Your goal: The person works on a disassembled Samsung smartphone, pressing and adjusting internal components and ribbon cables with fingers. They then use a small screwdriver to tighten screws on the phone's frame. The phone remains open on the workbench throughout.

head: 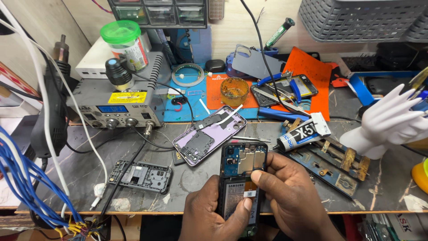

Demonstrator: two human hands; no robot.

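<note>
You held an opened phone with its back off, upright over the near edge of the table, circuit boards and battery facing you. Your left hand cradled the lower part from below, its grip closed around the left edge with the thumb pressed on the battery. Your right hand closed on the right side, thumb laid across the middle of the phone just above the battery and fingers wrapped behind the edge.

Just beyond the phone lay a purple back cover, inner side up (a black plate and a white strip rested in it), with thin tweezers just beside its near corner. A black plastic inner frame lay to the left, well apart from your hands. To the right a glue tube with a black nozzle rested against a metal clamp jig, and a white hand-shaped stand stood at the far right. Farther back sat a grey rework station, a green-lidded jar, a small orange-stained dish, blue-handled pliers on another opened phone, and a bundle of blue wires hung at the left
</note>
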